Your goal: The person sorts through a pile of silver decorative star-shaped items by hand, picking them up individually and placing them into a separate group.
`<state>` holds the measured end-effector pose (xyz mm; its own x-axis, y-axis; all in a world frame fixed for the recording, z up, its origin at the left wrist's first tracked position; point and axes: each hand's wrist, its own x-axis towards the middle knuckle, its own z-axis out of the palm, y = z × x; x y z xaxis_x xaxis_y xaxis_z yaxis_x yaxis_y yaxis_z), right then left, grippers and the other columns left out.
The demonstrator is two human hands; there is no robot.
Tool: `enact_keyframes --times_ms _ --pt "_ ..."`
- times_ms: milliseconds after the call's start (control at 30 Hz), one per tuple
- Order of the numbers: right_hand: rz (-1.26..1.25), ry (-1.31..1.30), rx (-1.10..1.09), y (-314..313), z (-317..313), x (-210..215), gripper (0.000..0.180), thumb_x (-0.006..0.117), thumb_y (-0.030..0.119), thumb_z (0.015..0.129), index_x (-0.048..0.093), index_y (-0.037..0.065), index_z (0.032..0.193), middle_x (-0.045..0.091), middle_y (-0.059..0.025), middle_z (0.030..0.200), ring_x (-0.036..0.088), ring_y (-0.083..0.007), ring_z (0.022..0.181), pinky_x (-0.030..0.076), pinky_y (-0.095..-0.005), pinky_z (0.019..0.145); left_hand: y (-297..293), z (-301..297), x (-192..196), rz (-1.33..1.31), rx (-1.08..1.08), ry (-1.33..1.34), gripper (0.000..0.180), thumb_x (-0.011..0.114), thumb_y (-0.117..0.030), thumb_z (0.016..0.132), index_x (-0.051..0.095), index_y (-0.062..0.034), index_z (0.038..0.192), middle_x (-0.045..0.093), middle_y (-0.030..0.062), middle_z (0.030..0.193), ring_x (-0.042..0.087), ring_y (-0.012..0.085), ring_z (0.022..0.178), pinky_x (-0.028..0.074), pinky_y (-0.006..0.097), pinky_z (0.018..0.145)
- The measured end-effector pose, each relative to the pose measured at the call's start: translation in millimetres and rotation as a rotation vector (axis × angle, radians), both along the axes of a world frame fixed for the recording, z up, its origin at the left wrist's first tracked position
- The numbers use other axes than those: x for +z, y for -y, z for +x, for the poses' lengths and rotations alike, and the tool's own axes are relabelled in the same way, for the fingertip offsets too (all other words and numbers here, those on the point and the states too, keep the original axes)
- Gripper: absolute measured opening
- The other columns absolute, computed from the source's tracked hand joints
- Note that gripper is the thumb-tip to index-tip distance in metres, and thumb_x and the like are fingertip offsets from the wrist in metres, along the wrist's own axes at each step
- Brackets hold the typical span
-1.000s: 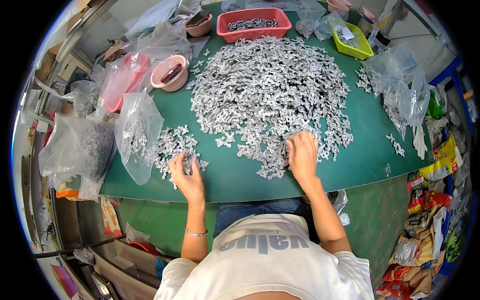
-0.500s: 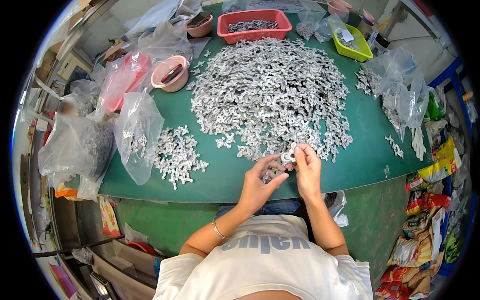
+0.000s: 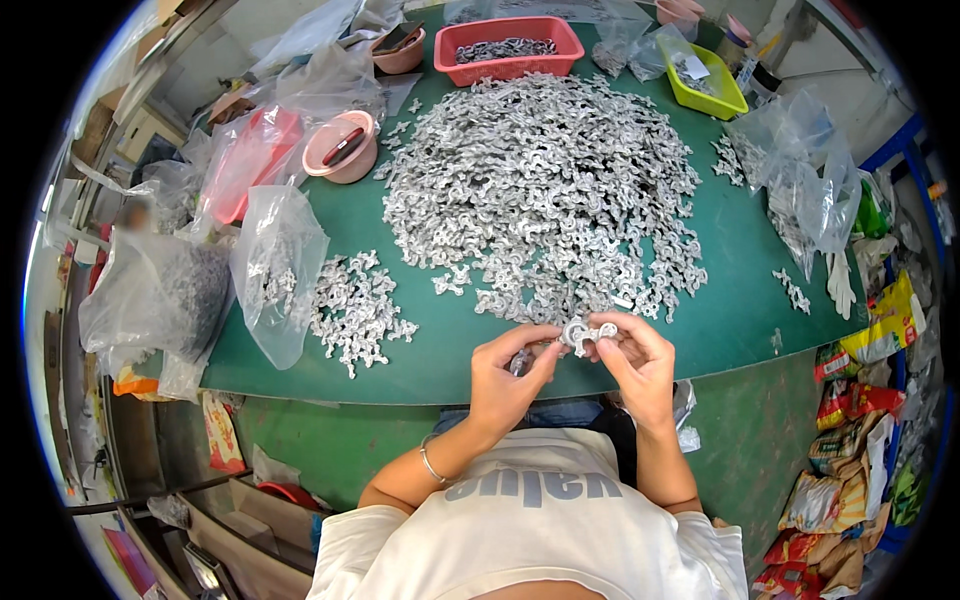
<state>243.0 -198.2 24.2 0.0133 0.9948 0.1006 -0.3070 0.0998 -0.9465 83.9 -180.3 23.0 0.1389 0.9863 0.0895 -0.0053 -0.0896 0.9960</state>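
Note:
A big heap of small silvery metal parts (image 3: 545, 180) covers the middle of the green table (image 3: 420, 360). My left hand (image 3: 505, 375) and my right hand (image 3: 630, 355) meet at the table's front edge, fingertips pinched together on a few silvery metal parts (image 3: 585, 333) held between them. A smaller pile of the same parts (image 3: 355, 310) lies to the left of my hands.
Clear plastic bags (image 3: 275, 270) with parts lie at the left, more bags (image 3: 810, 190) at the right. A red basket (image 3: 510, 48), a yellow-green tray (image 3: 705, 80) and a pink bowl (image 3: 345, 148) stand at the back. Packets and clutter lie on the floor at the right.
My left hand came away from the small left pile and joined my right hand at the front edge. Both hands now hold parts lifted slightly toward me.

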Motion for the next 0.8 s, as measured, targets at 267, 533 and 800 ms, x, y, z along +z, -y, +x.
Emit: enact_keyframes --times_ms 267,533,800 --pt "0.069 0.087 -0.043 6.9 3.4 9.3 0.02 0.057 -0.007 0.081 0.059 -0.008 0.1 0.059 -0.0156 0.099 0.059 -0.0188 0.087 0.048 -0.0284 0.077 2.8 -0.4 13.1 0.071 -0.045 0.003 0.011 0.058 0.005 0.079 0.063 0.0049 0.089 0.06 0.0064 0.074 0.053 0.0083 0.056 0.04 0.02 0.051" --pt "0.007 0.157 -0.021 -6.6 9.7 -4.5 0.02 0.059 -0.001 0.081 0.06 -0.005 0.101 0.062 -0.01 0.091 0.058 -0.0126 0.082 0.046 -0.0252 0.076 1.0 -9.7 0.7 -0.006 -0.061 -0.02 0.013 0.059 0.002 0.08 0.065 0.0023 0.092 0.063 0.0051 0.073 0.053 0.0062 0.055 0.041 0.018 0.05" --pt "-0.216 0.616 -0.188 -36.4 33.8 -53.6 0.024 0.064 0.008 0.079 0.06 0.0 0.101 0.063 -0.0076 0.091 0.056 -0.0148 0.083 0.044 -0.0272 0.077 -21.9 -120.1 -42.6 -0.085 0.387 -0.247 0.016 0.057 -0.003 0.082 0.065 0.0042 0.094 0.066 0.0074 0.079 0.05 0.0058 0.054 0.041 0.019 0.05"
